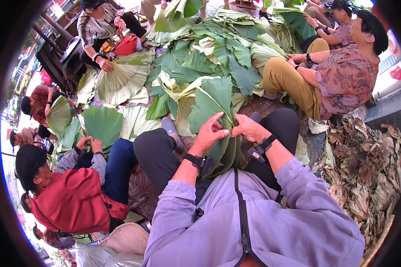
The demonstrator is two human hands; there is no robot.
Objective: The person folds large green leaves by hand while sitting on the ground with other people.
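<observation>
A large green lotus leaf [212,101] stands up between my knees, with folded leaf layers hanging below it toward my lap. My right hand [249,128] pinches the gathered middle of the leaf with thumb and fingers. On the other side, my left hand [209,135] grips the same leaf, its thumb pointing toward the right hand; some of its fingertips are hidden. Just beyond the held leaf lies a paler, yellowish folded leaf [183,100]. Both wrists wear black straps with small devices.
A broad heap of lotus leaves [217,50] covers the paving ahead. Several people sit around it handling leaves, including a person in red [73,197] close at left and one in a floral shirt [347,73] at right. Dry brown leaves [361,167] pile up at right; a woven hat [127,238] lies lower left.
</observation>
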